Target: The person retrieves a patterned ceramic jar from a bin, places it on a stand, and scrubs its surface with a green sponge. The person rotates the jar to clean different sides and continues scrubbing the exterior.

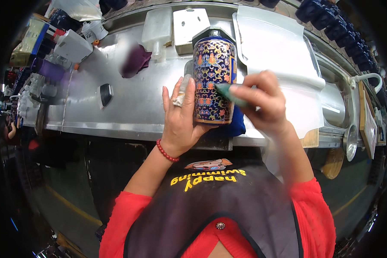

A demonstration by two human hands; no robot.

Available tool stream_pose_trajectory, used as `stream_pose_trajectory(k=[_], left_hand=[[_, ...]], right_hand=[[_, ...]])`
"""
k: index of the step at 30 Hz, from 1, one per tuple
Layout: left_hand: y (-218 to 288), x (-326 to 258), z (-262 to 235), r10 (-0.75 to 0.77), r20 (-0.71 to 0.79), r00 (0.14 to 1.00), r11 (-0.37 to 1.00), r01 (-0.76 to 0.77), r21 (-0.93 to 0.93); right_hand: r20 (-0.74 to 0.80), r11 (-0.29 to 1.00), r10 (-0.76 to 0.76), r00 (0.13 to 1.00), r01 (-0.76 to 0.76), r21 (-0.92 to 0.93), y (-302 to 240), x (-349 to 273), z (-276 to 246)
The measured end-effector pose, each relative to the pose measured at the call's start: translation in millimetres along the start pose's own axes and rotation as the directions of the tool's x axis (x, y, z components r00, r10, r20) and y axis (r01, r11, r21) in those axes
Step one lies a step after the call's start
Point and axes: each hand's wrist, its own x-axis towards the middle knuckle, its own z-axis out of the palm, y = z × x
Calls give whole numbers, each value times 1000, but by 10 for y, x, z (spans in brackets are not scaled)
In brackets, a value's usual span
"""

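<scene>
Cradling a patterned blue jar, the left hand wraps it while the right hand pinches a green tool.

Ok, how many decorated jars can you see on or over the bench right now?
1. The blue patterned jar is held upright in the left hand over the metal bench, with the right hand at its side. Others may be hidden among the clutter.

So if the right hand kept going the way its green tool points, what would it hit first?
The right hand aims the green tool leftward at the patterned blue jar held by the left hand. The tip seems already at the jar's side, though depth is unclear.
</scene>
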Motion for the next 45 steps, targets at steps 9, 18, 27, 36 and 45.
stream_pose_trajectory(k=[9,18,27,36,45], left_hand=[[27,-2,10,-19,22,1000,999,19,-32],[97,-170,-5,1,-59,998,999,-3,-34],[197,-307,-17,74,-44,996,996,-72,57],[245,-170,-106,63,-43,997,998,-63,-9],[178,177,-147,74,2,997,996,-74,41]], right_hand=[[-5,1000,9,1000,-9,-8,-7,-267,116],[-14,975,90,996,-86,207,21,-351,64],[-39,971,163,986,-153,184,62,-428,185],[-90,997,72,993,-68,41,134,-369,168],[176,965,-137,975,91,246,131,311,-55]])
